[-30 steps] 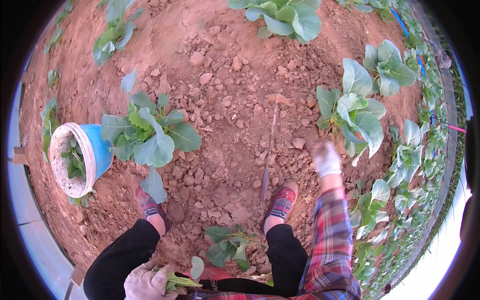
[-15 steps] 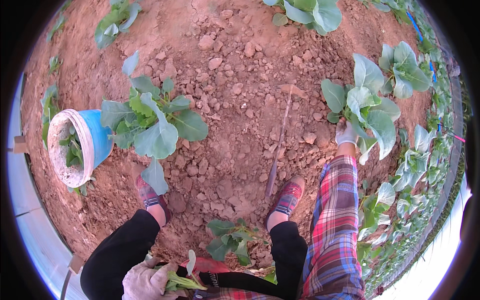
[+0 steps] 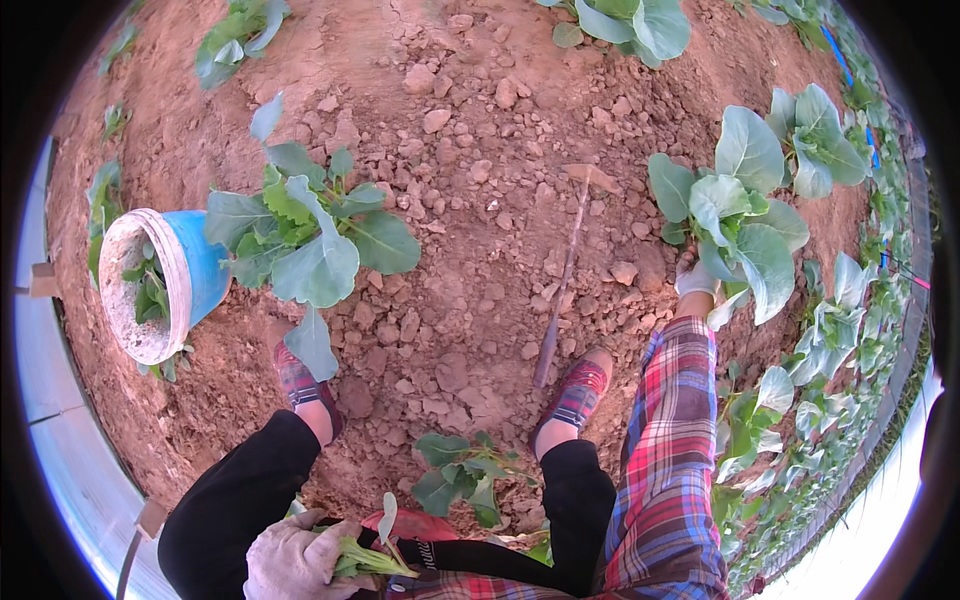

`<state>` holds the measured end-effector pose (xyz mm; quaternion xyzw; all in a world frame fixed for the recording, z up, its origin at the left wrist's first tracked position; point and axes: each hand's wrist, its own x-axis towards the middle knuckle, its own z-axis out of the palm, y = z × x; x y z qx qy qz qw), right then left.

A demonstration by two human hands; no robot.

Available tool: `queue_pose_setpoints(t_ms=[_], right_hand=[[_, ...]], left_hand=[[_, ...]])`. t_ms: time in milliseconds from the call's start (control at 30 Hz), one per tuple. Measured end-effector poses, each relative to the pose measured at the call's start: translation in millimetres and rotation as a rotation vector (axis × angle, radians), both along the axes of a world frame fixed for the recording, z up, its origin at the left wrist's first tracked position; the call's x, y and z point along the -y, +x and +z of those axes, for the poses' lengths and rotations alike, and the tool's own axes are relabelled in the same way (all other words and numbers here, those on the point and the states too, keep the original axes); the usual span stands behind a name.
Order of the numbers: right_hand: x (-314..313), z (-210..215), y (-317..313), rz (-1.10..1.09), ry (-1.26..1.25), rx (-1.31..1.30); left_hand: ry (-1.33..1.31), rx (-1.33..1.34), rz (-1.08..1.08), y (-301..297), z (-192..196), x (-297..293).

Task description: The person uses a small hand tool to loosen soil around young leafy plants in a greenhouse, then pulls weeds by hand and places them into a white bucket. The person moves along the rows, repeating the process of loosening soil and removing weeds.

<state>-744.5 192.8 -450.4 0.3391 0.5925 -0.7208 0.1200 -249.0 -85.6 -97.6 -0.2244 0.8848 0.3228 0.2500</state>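
The left hand [image 3: 295, 560] grips pulled greens [image 3: 365, 555] while the right hand [image 3: 695, 278] reaches under plant [image 3: 735, 215] leaves, fingers hidden.

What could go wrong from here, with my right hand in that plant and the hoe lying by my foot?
1. The right hand is under the leaves of the big plant, so a pull could tear or snap them.
2. The hoe lies on the soil with its handle end against the right shoe: a step could trip on it.
3. The left hand holds seedlings by the stems, and a tight grip might bruise them.
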Motion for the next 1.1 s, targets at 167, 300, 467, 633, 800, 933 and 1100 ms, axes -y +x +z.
queue_pose_setpoints(t_ms=[167, 300, 467, 633, 800, 933, 1100], right_hand=[[7.0, -9.2, -6.8, -0.007, 0.106, -0.007], [2.3, -13.0, -8.0, -0.065, -0.049, 0.012], [-3.9, -13.0, -11.2, 0.068, 0.052, 0.029], [-0.9, -15.5, -12.6, 0.088, 0.112, 0.032], [7.7, -16.3, -19.0, 0.062, 0.141, 0.071], [-7.3, -19.9, -24.4, 0.094, 0.122, 0.101], [-1.4, -8.0, -20.0, 0.169, 0.147, 0.168]], left_hand=[[0.014, -0.018, 0.024, 1.9, -0.8, -2.2], [0.013, -0.017, 0.026, 1.7, -1.7, -3.6], [0.006, -0.011, 0.02, -0.2, -1.5, -4.4], [0.0, -0.012, 0.026, -1.5, -1.3, -5.0], [0.001, -0.002, 0.019, -3.5, -0.5, -5.1], [0.025, -0.018, 0.026, -4.6, -1.0, -3.7], [0.019, -0.032, 0.013, -2.6, -0.7, -3.8]])
